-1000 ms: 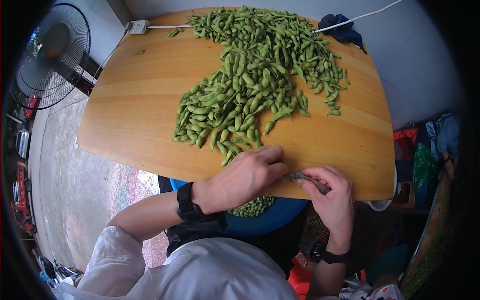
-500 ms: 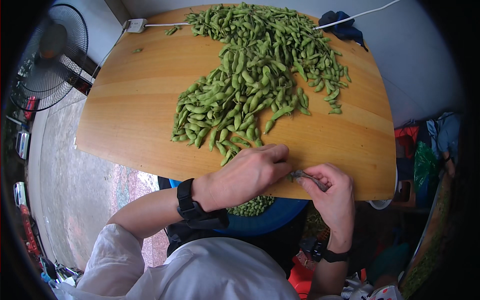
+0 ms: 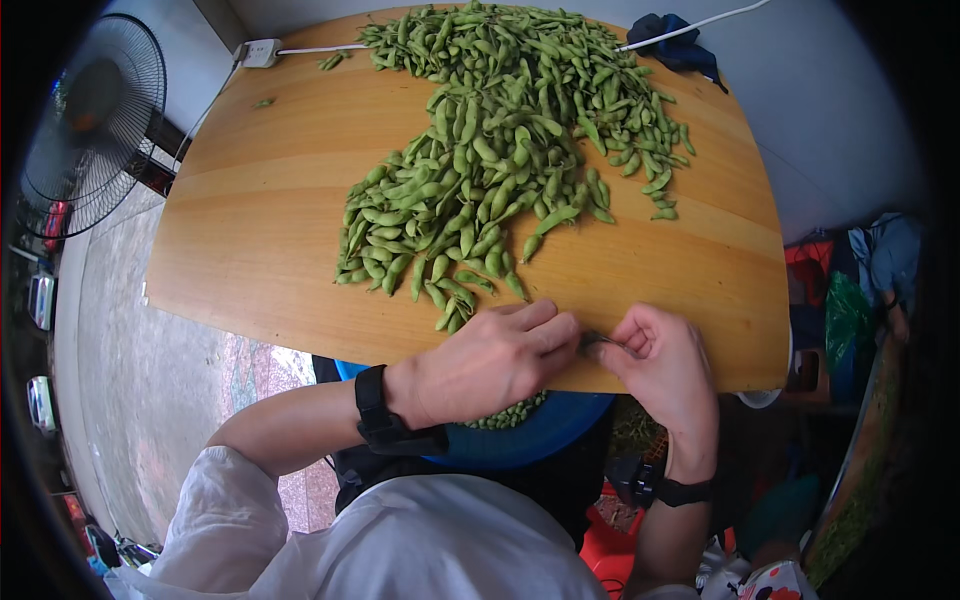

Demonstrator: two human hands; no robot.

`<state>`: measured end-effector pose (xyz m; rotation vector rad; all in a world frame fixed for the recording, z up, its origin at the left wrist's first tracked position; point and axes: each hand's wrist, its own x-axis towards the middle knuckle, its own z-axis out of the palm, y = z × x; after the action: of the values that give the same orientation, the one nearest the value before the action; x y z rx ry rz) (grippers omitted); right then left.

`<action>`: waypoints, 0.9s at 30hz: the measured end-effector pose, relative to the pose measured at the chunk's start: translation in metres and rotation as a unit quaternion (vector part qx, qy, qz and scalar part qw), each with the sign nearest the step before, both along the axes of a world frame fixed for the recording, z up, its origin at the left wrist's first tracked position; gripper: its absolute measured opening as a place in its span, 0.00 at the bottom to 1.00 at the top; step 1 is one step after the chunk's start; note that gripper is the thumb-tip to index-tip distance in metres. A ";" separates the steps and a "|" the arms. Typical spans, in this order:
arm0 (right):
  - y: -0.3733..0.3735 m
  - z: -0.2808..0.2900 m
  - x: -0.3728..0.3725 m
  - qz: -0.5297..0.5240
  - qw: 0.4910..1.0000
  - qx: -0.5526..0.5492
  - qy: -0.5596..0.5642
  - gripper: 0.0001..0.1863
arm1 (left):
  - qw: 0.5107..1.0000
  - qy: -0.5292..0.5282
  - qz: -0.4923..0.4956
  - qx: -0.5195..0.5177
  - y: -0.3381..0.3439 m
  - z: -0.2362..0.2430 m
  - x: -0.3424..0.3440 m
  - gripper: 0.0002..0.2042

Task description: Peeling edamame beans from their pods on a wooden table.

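A thin, dark greyish strip [image 3: 598, 340] lies pinched between the thumb and fingers of my right hand [image 3: 660, 360]; its exact kind is too small to tell. My left hand [image 3: 500, 355] is closed beside it, fingers curled toward the strip's left end, and whatever is in them is hidden. Both hands are over the near edge of the wooden table [image 3: 250, 240]. A big heap of green soybean pods [image 3: 470, 170] spreads from the far edge down to just beyond my left hand. Below the hands, shelled green beans [image 3: 510, 413] lie in a blue basin [image 3: 560, 425], partly covered by my left hand and wrist.
A standing fan [image 3: 95, 115] is at the far left, near a white power strip [image 3: 262, 53]. A dark cloth [image 3: 680, 48] and a white cable [image 3: 700, 24] lie at the back right. A red stool or tub [image 3: 608, 550] stands low at the right, with bags beyond the table.
The right hand has turned and lifted slightly, and less of the grey strip shows now. My left hand stays close by with fingers curled. The whole view has shifted a little.
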<state>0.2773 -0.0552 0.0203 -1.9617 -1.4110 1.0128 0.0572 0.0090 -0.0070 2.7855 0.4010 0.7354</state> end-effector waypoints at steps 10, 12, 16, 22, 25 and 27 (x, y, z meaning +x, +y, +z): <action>0.006 0.009 0.001 0.031 0.999 -0.019 -0.033 0.09 | 0.992 -0.075 0.005 -0.103 -0.006 -0.003 -0.003 0.12; 0.002 0.009 0.001 0.037 0.998 -0.003 -0.046 0.09 | 0.984 -0.048 0.024 -0.172 -0.004 0.003 0.000 0.10; -0.002 0.010 0.002 0.026 1.000 -0.007 -0.011 0.11 | 0.966 -0.023 0.046 -0.254 -0.001 0.012 0.004 0.08; -0.008 0.014 -0.007 0.008 1.000 -0.003 0.014 0.12 | 0.968 -0.010 0.048 -0.248 -0.005 0.013 0.006 0.10; -0.008 0.012 -0.019 0.010 0.999 0.038 -0.017 0.11 | 0.972 -0.007 0.072 -0.223 -0.006 0.013 0.011 0.10; -0.009 0.009 -0.021 0.011 0.999 0.039 -0.027 0.10 | 0.965 -0.041 0.085 -0.246 -0.004 0.007 0.008 0.09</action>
<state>0.2564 -0.0645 0.0297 -1.9348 -1.4813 0.9055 0.0657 0.0052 0.0004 2.2667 0.7070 0.6736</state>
